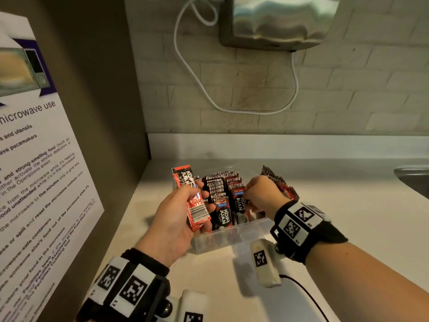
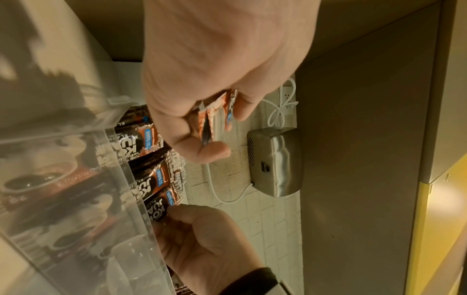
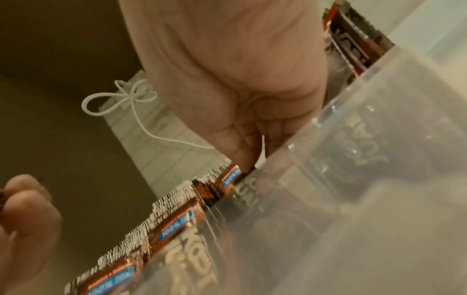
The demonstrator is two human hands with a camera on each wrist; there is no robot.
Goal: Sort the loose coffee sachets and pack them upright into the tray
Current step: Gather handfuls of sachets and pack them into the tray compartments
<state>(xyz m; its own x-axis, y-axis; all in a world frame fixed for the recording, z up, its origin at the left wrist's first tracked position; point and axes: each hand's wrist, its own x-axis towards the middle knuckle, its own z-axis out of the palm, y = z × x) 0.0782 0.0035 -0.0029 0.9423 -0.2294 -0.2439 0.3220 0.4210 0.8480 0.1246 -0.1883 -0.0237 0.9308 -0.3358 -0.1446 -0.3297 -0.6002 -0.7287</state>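
Observation:
My left hand (image 1: 196, 197) is raised at the tray's left edge and grips a few red Kopi Juan sachets (image 1: 185, 177) between thumb and fingers; the left wrist view shows these sachets (image 2: 215, 119) edge-on. The clear plastic tray (image 1: 232, 238) on the counter holds several rows of upright sachets (image 1: 220, 189). My right hand (image 1: 247, 197) reaches into the tray's right side, fingers curled, and pinches the top of a black sachet (image 2: 161, 211) there. Its fingertips (image 3: 248, 159) dip behind the tray wall (image 3: 353, 179). A loose pile of sachets (image 1: 282, 184) lies behind my right hand.
A cabinet side with a microwave notice (image 1: 34, 182) stands close on the left. A metal wall unit (image 1: 278, 19) and a white cable (image 1: 197, 73) hang above the counter (image 1: 336, 217). A sink edge (image 1: 413, 180) shows at far right.

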